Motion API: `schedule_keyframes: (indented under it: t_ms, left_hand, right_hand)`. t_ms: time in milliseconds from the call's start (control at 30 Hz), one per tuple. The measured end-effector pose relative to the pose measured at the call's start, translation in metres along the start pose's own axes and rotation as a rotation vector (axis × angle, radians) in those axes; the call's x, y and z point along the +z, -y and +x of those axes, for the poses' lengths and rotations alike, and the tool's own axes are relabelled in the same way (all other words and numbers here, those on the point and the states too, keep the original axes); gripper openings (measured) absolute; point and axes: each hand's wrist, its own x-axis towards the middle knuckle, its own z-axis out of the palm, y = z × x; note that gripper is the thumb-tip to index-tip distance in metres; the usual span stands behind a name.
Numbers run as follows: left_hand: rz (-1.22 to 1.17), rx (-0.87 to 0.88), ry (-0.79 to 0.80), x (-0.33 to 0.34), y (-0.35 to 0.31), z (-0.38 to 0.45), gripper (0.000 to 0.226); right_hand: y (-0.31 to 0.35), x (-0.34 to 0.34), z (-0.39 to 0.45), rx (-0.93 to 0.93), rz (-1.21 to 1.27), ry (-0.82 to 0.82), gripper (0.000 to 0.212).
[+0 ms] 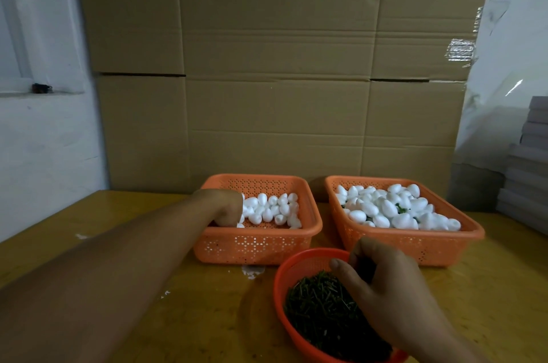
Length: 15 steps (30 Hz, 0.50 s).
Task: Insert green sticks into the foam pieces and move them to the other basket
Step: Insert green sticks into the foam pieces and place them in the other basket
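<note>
The left orange basket (311, 229) holds several white egg-shaped foam pieces (272, 209). My left hand (226, 208) reaches down into its left side, fingers curled among the foam with the tips hidden. The right orange basket (471, 233) is heaped with foam pieces (394, 209), and bits of green stick show between them. A round orange bowl (280, 279) at the front holds a pile of short green sticks (320, 306). My right hand (382, 282) hovers over the bowl's far side, thumb and curled fingers pinching dark sticks.
Everything stands on a yellow-brown table (192, 303). A tall cardboard wall (278, 80) rises right behind the baskets. Stacked grey sheets (527, 172) and clear plastic sit at the right edge. White foam crumbs (252, 270) lie in front of the left basket.
</note>
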Motion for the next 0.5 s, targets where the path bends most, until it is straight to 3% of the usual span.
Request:
schedule_keyframes:
  t_ms: [100,300,500]
  left_hand:
    - [-0.23,-0.045,-0.164,-0.002,0.001,-0.002,0.02]
    - [-0.61,0.015,-0.475,-0.003,-0.002,-0.019,0.03]
    - [-0.933,0.265,-0.643,0.01,-0.024,-0.058,0.031]
  right_hand:
    - [-0.001,0.0,0.0,-0.005,-0.01,0.002,0.03]
    - [-0.002,0.002,0.0,-0.004,-0.035,0.017,0.031]
    - [0.0,0.004,-0.002,-0.012,-0.066,0.071,0.028]
